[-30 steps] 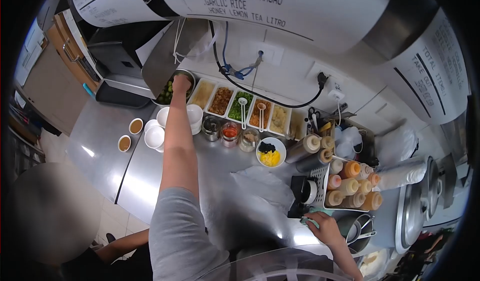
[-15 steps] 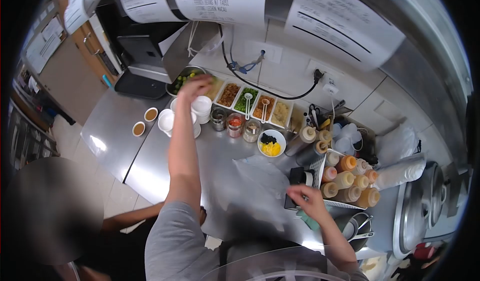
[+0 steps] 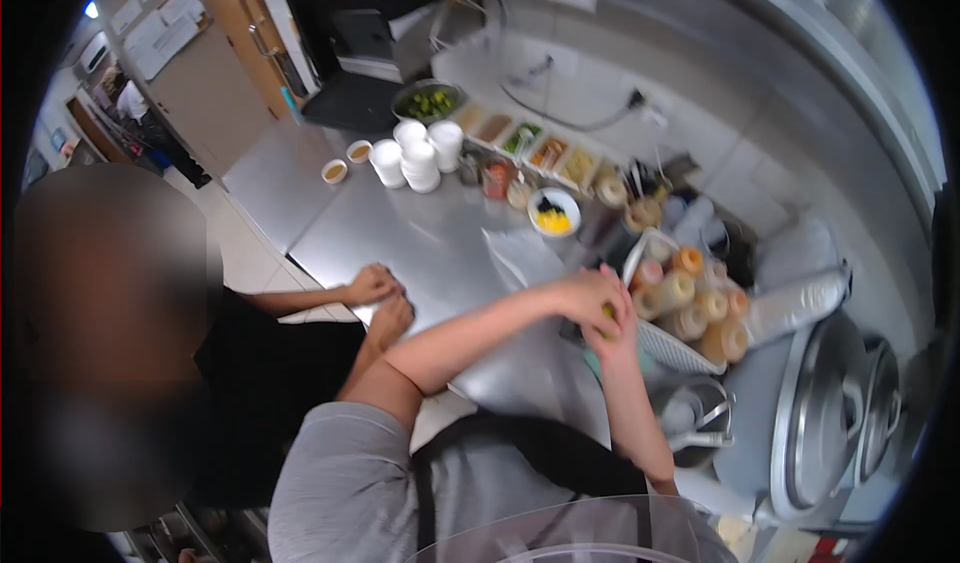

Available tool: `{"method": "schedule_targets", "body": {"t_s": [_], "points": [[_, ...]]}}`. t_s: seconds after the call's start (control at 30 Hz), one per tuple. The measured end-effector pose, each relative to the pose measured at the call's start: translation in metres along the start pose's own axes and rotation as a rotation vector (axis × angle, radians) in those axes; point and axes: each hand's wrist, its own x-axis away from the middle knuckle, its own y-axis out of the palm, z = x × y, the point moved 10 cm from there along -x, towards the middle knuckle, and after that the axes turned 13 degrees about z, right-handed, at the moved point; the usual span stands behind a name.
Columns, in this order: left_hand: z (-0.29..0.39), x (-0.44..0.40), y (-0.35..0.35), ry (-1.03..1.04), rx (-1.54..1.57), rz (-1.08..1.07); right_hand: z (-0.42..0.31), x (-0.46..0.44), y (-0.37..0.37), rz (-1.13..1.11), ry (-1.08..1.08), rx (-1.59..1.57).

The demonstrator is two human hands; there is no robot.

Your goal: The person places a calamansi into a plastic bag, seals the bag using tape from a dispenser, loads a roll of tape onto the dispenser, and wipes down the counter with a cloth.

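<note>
My left hand (image 3: 584,297) reaches across in front of me and meets my right hand (image 3: 618,329) beside the bottle basket. Both hands are closed together, and a bit of a small green citrus fruit (image 3: 608,310) shows between the fingers. Motion blur and overlapping fingers hide the rest of what they hold. At the back left, a metal bowl (image 3: 398,109) holds several green fruits like it. Near my hands lie a clear plastic bag (image 3: 523,259) and a white bowl (image 3: 573,206) with yellow and black food inside.
Stacked white cups (image 3: 420,163) and two small sauce cups (image 3: 334,171) stand at left on the steel table (image 3: 345,225). Topping trays (image 3: 550,153) line the wall. A white basket (image 3: 670,348) of squeeze bottles sits right, near lidded pots (image 3: 810,413). Another person's hands (image 3: 385,298) rest at the table edge.
My left hand has come back from the green fruit bowl to meet my right hand, with green showing between them. The view has shifted, and the other person's hands now show at the edge.
</note>
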Motion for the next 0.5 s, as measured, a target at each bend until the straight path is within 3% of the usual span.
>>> {"method": "schedule_targets", "body": {"t_s": [0.07,0.1,0.13,0.2,0.3,0.37,0.4,0.47,0.5], "points": [[0.006,0.000,0.007,-0.001,0.034,0.067,-0.009,0.005,-0.024,0.061,-0.022,-0.034],[0.011,0.001,-0.001,0.037,0.055,0.204,-0.012,0.003,-0.045,0.083,0.008,-0.052],[0.018,0.005,-0.014,0.076,0.069,0.343,-0.011,0.018,-0.023,-0.086,0.049,-0.085],[0.016,0.015,-0.035,0.002,0.030,0.466,-0.011,0.041,-0.025,0.212,0.019,-0.148],[-0.022,0.037,-0.045,-0.060,0.011,0.491,-0.015,0.052,-0.057,0.331,0.014,-0.180],[-0.064,0.049,-0.027,-0.159,-0.395,0.442,-0.007,0.048,-0.084,0.318,0.066,-0.160],[-0.063,0.052,-0.017,-0.150,-0.393,0.437,0.002,0.050,-0.093,0.307,0.131,-0.132],[-0.074,0.064,-0.007,-0.296,-0.700,0.459,0.013,0.053,-0.097,0.283,0.185,-0.170],[-0.087,0.066,-0.003,-0.288,-0.699,0.453,0.025,0.049,-0.090,0.167,0.301,-0.174]]}}
